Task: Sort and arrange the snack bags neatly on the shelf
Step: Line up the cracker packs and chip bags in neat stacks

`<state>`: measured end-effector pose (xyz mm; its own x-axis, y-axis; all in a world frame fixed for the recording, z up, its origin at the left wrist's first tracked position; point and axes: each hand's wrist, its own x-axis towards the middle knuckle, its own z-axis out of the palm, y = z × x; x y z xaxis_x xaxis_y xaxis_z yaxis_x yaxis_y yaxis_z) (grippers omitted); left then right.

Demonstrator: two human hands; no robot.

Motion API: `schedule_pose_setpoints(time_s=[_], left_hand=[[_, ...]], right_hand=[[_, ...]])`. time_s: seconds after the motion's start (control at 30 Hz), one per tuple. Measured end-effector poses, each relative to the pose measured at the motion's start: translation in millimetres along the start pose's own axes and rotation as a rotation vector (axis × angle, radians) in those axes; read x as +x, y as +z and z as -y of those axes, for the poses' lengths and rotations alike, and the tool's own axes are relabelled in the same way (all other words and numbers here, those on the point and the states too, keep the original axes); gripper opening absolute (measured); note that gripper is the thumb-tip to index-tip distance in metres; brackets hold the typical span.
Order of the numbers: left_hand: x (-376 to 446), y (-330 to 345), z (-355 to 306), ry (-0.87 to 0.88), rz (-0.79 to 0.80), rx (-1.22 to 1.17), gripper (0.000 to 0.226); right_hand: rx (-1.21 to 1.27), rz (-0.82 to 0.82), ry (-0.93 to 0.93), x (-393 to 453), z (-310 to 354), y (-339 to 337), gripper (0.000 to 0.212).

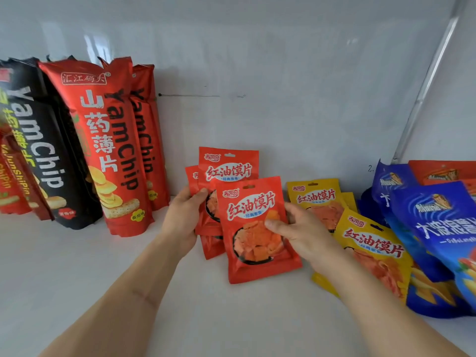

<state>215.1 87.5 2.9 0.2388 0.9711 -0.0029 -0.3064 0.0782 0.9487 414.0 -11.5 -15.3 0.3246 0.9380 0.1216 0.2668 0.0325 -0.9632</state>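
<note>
Right hand point(293, 228) pinched the front red pouch point(257, 228) by its side edge — left hand point(184, 215) gripped the red pouches behind it point(228, 166), mid-shelf point(77, 266) between the tall yam chip bags point(108, 150) and yellow pouches point(316, 197). Looked light, crinkly, slick — I'd grab the sealed edges, since the chips inside probably crush easily.

Tall chip bags point(113, 150) left; small pouches point(255, 228) centre, overlapping; large bags point(438, 228) right, on shelf point(77, 266)

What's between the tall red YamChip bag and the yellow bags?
Head view: the small red bags, held by left hand and right hand.
</note>
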Motion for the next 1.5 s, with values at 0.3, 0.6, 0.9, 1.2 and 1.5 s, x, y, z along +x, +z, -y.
schedule_pose_setpoints(time_s=[0.3, 0.6, 0.9, 1.2, 1.5], left_hand=[[-6, 4, 0, -0.052, 0.061, -0.060, 0.024], [9, -18, -6, -0.068, -0.072, -0.014, 0.015], [15, -23, -7, -0.075, -0.114, -0.003, 0.007], [21, -33, -8, 0.010, -0.188, 0.062, 0.012], [15, -24, -2, 0.037, -0.229, 0.049, 0.018]], right_hand=[[0.000, -0.112, 0.073, 8, -3, 33, 0.038], [-0.861, -0.343, -0.052, 12, -12, 17, 0.055], [-1.165, -0.261, 0.149, 12, -15, 20, 0.077], [-0.886, -0.237, 0.219, 19, -19, 13, 0.101], [-0.249, -0.307, -0.099, 8, -16, -5, 0.064]])
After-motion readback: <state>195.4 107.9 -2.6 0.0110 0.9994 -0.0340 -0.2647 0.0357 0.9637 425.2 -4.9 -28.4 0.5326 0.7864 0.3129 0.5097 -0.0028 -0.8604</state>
